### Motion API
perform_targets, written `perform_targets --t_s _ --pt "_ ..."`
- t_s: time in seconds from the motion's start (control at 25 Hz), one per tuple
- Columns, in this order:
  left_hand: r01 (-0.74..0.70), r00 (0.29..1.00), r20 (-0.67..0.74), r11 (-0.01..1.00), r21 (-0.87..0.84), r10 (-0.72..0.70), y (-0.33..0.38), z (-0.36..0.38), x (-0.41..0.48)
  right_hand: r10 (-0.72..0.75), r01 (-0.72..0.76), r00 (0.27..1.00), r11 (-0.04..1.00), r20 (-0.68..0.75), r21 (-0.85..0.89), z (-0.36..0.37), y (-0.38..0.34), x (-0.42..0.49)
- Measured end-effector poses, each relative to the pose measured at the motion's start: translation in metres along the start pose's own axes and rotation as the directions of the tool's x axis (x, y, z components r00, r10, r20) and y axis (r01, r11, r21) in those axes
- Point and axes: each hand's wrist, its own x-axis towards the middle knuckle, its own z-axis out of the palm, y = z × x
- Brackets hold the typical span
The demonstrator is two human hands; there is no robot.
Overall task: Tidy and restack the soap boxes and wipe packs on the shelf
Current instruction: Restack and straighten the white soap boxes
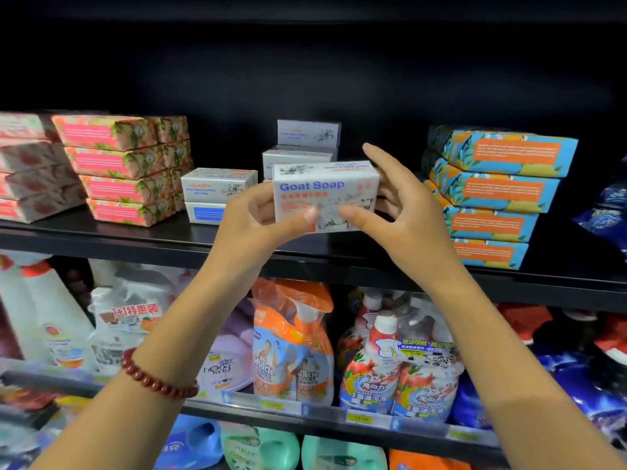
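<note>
A white Goat Soap box [325,195] is held in front of the upper shelf [135,235], label facing me. My left hand [258,222] grips its left end, thumb across the front. My right hand [397,201] holds its right end, thumb on the front and fingers behind. Behind it stand more Goat Soap boxes [305,144] in a stack, and two lie stacked to the left [217,193]. Pink floral soap packs [118,167] are stacked at the left, blue and orange packs [495,195] at the right.
Below, a lower shelf [339,418] holds detergent bottles and spray refills [291,344]. Dark blue bags [607,212] sit at the far right of the upper shelf. A red bead bracelet [152,378] circles my left wrist.
</note>
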Motion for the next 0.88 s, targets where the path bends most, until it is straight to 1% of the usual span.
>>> perform_targets --t_s 0.08,0.12,0.16,0.24,0.28,0.32,0.4,0.44,0.48,0.52,0.56,0.6,0.64,0.68,0.72,0.8,0.88 --pt "-0.013 1.000 -0.009 1.000 0.001 0.013 -0.001 -0.001 -0.002 -0.036 0.036 0.999 0.999 -0.030 0.009 0.000 -0.004 -0.002" --pt "-0.007 1.000 0.007 0.999 -0.047 0.008 0.000 0.000 -0.003 -0.066 0.067 0.997 0.998 -0.051 0.013 0.001 -0.005 -0.005" --pt "0.023 0.999 0.024 0.991 -0.131 -0.020 0.001 0.000 -0.003 -0.109 0.109 0.991 0.994 -0.077 0.008 0.002 -0.007 -0.007" --pt "0.157 0.988 0.044 0.949 -0.274 -0.150 0.007 0.002 -0.005 -0.214 0.210 0.968 0.977 -0.133 -0.038 0.005 -0.007 -0.012" --pt "0.217 0.976 0.047 0.936 -0.276 -0.213 0.008 0.001 -0.005 -0.259 0.251 0.954 0.966 -0.154 -0.067 0.006 -0.007 -0.013" --pt "0.234 0.972 0.054 0.944 -0.234 -0.227 0.009 0.000 -0.005 -0.291 0.280 0.942 0.956 -0.166 -0.086 0.007 -0.007 -0.015" --pt "0.150 0.987 0.076 0.986 -0.070 -0.145 0.007 -0.001 -0.006 -0.322 0.306 0.932 0.945 -0.168 -0.114 0.009 -0.005 -0.018" --pt "0.093 0.993 0.080 0.995 -0.027 -0.091 0.007 -0.003 -0.007 -0.321 0.301 0.934 0.944 -0.158 -0.135 0.009 -0.003 -0.019" --pt "0.060 0.996 0.067 0.997 -0.042 -0.058 0.007 -0.004 -0.009 -0.293 0.273 0.946 0.951 -0.138 -0.149 0.009 -0.002 -0.019" --pt "0.033 0.998 0.056 0.997 -0.064 -0.030 0.007 -0.006 -0.009 -0.226 0.211 0.968 0.968 -0.105 -0.133 0.007 -0.001 -0.019" --pt "0.010 0.998 0.056 0.997 -0.079 -0.005 0.008 -0.007 -0.011 -0.122 0.118 0.991 0.990 -0.049 -0.075 0.005 -0.001 -0.019" --pt "-0.019 0.998 0.066 0.997 -0.075 0.024 0.009 -0.008 -0.011 -0.023 0.022 0.999 1.000 0.038 0.017 0.003 -0.001 -0.018" --pt "-0.044 0.996 0.079 0.998 -0.053 0.048 0.009 -0.009 -0.012 0.030 -0.045 0.990 0.993 0.137 0.107 0.002 -0.001 -0.018" --pt "-0.069 0.994 0.088 0.998 -0.014 0.070 0.009 -0.009 -0.013 0.040 -0.082 0.975 0.979 0.218 0.185 0.000 -0.001 -0.017" --pt "-0.083 0.992 0.096 0.996 0.015 0.082 0.010 -0.008 -0.014 0.036 -0.101 0.965 0.965 0.258 0.243 0.000 0.000 -0.018" --pt "-0.085 0.990 0.116 0.996 0.030 0.081 0.009 -0.003 -0.017 0.053 -0.130 0.970 0.937 0.236 0.324 0.000 -0.002 -0.019" --pt "-0.092 0.987 0.138 0.995 0.049 0.085 0.007 -0.001 -0.019 0.092 -0.148 0.981 0.928 0.173 0.342 -0.002 0.000 -0.020"
